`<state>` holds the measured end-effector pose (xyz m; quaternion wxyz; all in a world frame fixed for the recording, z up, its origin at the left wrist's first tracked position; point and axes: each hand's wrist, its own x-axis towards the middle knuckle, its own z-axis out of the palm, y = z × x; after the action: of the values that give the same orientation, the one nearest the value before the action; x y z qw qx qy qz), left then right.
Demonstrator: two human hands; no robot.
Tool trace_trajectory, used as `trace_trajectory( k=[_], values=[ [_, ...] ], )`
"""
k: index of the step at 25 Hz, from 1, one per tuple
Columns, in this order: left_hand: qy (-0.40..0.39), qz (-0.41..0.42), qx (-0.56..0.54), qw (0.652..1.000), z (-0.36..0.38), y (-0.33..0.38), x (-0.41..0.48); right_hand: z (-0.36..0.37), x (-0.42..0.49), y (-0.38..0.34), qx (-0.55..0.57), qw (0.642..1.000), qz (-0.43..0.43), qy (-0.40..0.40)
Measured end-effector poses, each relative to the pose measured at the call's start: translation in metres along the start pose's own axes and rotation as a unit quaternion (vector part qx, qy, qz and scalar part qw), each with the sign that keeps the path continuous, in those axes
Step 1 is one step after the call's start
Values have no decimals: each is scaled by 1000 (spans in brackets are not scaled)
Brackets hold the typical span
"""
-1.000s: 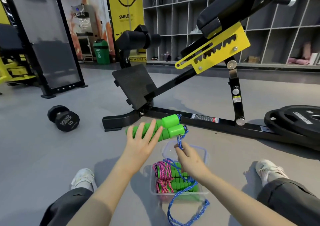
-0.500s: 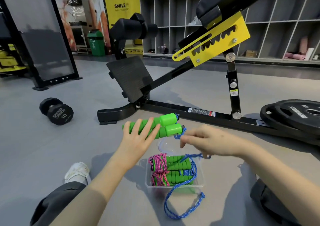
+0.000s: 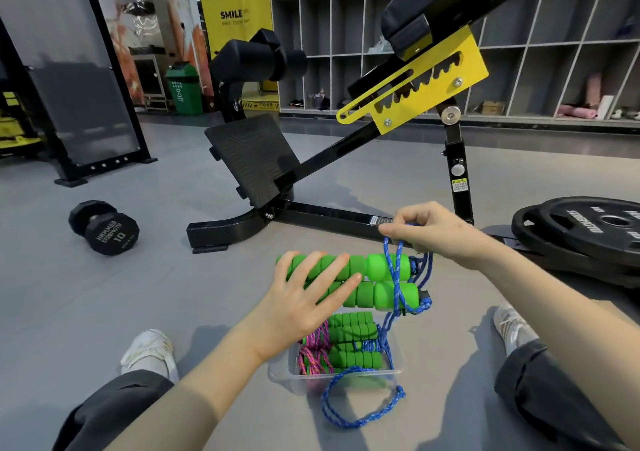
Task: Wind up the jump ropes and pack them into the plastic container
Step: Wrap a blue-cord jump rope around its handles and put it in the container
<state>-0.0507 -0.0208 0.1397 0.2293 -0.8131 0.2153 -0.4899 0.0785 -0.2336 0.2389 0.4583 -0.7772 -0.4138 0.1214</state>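
One pink rope lies wound in the plastic container on the floor, while the left hand clasps two green handles just above it and the right hand's fingers pinch the blue rope, barely wound and mostly trailing loose.

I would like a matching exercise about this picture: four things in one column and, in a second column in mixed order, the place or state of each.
Column one:
1. left hand
2. right hand
3. dumbbell
4. plastic container

Column two:
a. lies on the floor, far left
b. has wound ropes inside
c. pinches the blue rope above the handles
d. holds the two green handles together

Pairs: 1-d, 2-c, 3-a, 4-b.
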Motion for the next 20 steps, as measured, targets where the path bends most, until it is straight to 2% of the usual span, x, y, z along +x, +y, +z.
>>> trace_trajectory(
  k=[3, 6, 10, 12, 14, 16, 20],
  values=[
    [16, -3, -10, 1000, -4, 4, 6, 9, -3, 14, 75, 996, 37, 13],
    [32, 0, -18, 999, -6, 11, 10, 21, -7, 21, 207, 975, 77, 20],
    [55, -26, 5, 998, -2, 14, 12, 52, -30, 23, 248, 948, 169, 104],
    [49, -49, 28, 997, 5, 11, 8, 79, -38, 28, 295, 943, 115, 103],
    [38, -84, 49, 995, 10, 6, 3, 103, -40, 37, 358, 919, 113, 122],
    [23, -111, 66, 991, 15, -2, -2, 115, -45, 41, 353, 916, 141, 127],
    [-32, -139, 84, 986, 20, -17, -16, 121, -62, 31, 315, 937, 141, 62]
  ],
)
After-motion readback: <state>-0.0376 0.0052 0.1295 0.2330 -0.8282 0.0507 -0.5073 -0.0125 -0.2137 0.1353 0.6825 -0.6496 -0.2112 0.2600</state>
